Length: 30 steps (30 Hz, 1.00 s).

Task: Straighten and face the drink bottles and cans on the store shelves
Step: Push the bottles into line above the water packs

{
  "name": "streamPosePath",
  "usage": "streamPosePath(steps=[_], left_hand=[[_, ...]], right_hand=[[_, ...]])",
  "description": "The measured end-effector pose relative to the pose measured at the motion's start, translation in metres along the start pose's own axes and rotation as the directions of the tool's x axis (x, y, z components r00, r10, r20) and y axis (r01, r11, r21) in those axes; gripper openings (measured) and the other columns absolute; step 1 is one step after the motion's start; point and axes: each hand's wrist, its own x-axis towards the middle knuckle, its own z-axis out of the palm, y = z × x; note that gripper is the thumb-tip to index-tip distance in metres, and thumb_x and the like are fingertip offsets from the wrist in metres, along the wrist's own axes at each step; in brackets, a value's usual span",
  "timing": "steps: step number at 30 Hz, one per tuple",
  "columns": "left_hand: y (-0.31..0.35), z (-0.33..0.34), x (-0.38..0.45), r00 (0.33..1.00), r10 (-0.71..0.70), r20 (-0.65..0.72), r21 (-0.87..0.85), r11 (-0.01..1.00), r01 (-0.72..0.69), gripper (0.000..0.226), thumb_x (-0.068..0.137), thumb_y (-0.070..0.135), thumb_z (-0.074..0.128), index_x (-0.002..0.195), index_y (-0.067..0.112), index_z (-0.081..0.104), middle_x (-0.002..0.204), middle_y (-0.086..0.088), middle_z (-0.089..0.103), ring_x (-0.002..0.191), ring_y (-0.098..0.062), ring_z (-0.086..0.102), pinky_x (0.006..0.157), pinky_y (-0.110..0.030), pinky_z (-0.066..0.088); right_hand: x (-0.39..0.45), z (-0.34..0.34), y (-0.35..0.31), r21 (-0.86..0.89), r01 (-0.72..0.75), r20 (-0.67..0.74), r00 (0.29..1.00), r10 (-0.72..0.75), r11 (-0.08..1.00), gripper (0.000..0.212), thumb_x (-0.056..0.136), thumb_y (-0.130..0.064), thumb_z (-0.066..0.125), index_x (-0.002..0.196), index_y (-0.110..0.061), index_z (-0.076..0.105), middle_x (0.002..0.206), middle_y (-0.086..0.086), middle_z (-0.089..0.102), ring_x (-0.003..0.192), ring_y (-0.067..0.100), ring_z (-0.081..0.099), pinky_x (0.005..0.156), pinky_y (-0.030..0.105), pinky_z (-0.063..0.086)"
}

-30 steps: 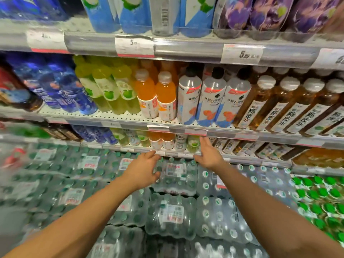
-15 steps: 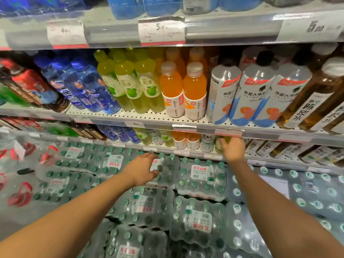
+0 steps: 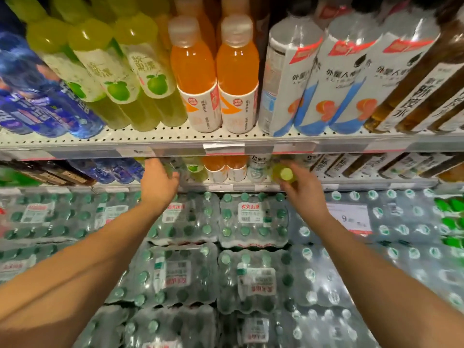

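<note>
Both my hands reach into the lower shelf (image 3: 226, 188), under the shelf of tall bottles. My right hand (image 3: 300, 189) grips a bottle with a yellow-green cap (image 3: 285, 174), its cap pointing toward me. My left hand (image 3: 158, 183) reaches among clear and green bottles (image 3: 193, 169) at the shelf's front; its fingertips are hidden in the shelf, so its grip is unclear. Two small orange bottles (image 3: 224, 168) stand between my hands. Above, green apple bottles (image 3: 118, 71), orange bottles (image 3: 213, 74) and white-labelled bottles (image 3: 326, 79) face forward.
Shrink-wrapped packs of green-capped water bottles (image 3: 251, 217) are stacked below the shelves, under both arms. Blue bottles (image 3: 37, 104) fill the upper left, brown tea bottles (image 3: 426, 96) the upper right. A price card (image 3: 349, 218) lies on the packs at right.
The camera has moved closer and lower. My left hand rose from the water packs into the lower shelf. My right hand now holds a green-capped bottle drawn toward me.
</note>
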Motion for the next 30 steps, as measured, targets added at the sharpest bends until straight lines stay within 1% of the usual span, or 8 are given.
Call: streamPosePath(steps=[4,9,12,17,23,25,27,30], left_hand=[[0.009,0.011,0.016,0.999,-0.032,-0.037,-0.018,0.999,0.032,0.035,0.095,0.021,0.060,0.079,-0.010,0.058,0.088,-0.034,0.058,0.085,-0.048,0.061,0.071,-0.048,0.046],[0.017,0.008,0.036,0.997,-0.069,0.032,-0.142,0.987,0.073,0.044,0.101,0.026,0.042,0.125,-0.003,0.064,0.120,-0.033,0.064,0.115,-0.049,0.058,0.093,-0.045,0.046],[0.011,0.008,0.046,0.990,-0.116,0.084,-0.127,0.984,0.126,0.035,0.102,0.016,0.047,0.130,0.001,0.060,0.129,-0.028,0.062,0.119,-0.046,0.057,0.075,-0.037,0.044],[0.002,0.005,0.024,0.995,-0.105,-0.001,-0.282,0.954,0.100,0.027,0.092,0.024,0.072,0.077,0.005,0.060,0.073,-0.015,0.060,0.081,-0.042,0.065,0.064,-0.035,0.039],[-0.026,0.003,-0.022,0.991,0.053,-0.120,-0.363,0.927,-0.093,0.024,0.096,0.023,0.067,0.113,0.011,0.055,0.088,-0.005,0.062,0.078,-0.030,0.060,0.061,-0.034,0.035],[-0.034,-0.005,-0.038,0.982,0.039,-0.185,-0.431,0.895,-0.117,0.026,0.096,0.022,0.067,0.118,0.018,0.054,0.093,-0.004,0.068,0.077,-0.028,0.063,0.062,-0.036,0.041],[-0.042,-0.015,-0.054,0.978,-0.013,-0.206,-0.488,0.868,-0.092,0.028,0.095,0.023,0.067,0.120,0.022,0.055,0.099,-0.006,0.072,0.080,-0.029,0.066,0.068,-0.038,0.048],[-0.058,-0.026,-0.077,0.977,-0.015,-0.211,-0.543,0.834,-0.104,0.028,0.094,0.028,0.068,0.119,0.024,0.057,0.113,-0.002,0.072,0.090,-0.028,0.067,0.075,-0.039,0.052]], right_hand=[[-0.028,-0.015,-0.003,0.166,-0.111,-0.066,0.990,0.124,0.980,0.034,0.096,-0.028,0.071,0.128,-0.032,0.062,0.110,-0.009,0.071,0.094,0.015,0.069,0.081,0.038,0.058],[-0.050,-0.030,-0.017,0.368,-0.283,-0.029,0.949,0.315,0.886,0.023,0.095,-0.027,0.072,0.117,-0.032,0.065,0.097,0.000,0.073,0.077,0.023,0.074,0.065,0.039,0.064],[-0.057,-0.034,-0.031,0.365,-0.270,0.005,0.958,0.288,0.891,0.022,0.095,-0.024,0.072,0.116,-0.029,0.067,0.094,-0.002,0.073,0.069,0.020,0.074,0.062,0.042,0.064],[-0.057,-0.025,-0.055,0.299,-0.271,0.141,0.961,0.239,0.915,0.022,0.092,-0.036,0.074,0.112,-0.035,0.067,0.090,-0.009,0.075,0.064,0.018,0.075,0.064,0.050,0.062],[-0.040,0.011,-0.083,-0.077,0.043,0.280,0.960,-0.019,0.996,0.033,0.089,-0.041,0.076,0.119,-0.030,0.067,0.124,-0.009,0.062,0.089,0.014,0.067,0.074,0.038,0.056],[-0.033,0.027,-0.094,-0.199,0.126,0.297,0.953,-0.063,0.972,0.038,0.087,-0.044,0.077,0.120,-0.028,0.068,0.128,-0.005,0.057,0.083,0.015,0.060,0.068,0.031,0.046],[-0.026,0.040,-0.108,-0.193,0.138,0.282,0.956,-0.080,0.971,0.037,0.087,-0.042,0.078,0.120,-0.028,0.069,0.126,-0.008,0.057,0.077,0.012,0.056,0.067,0.028,0.041],[-0.018,0.057,-0.128,0.041,0.026,0.241,0.970,-0.035,0.999,0.029,0.089,-0.032,0.078,0.117,-0.035,0.068,0.117,-0.022,0.059,0.085,0.013,0.066,0.071,0.030,0.055]])
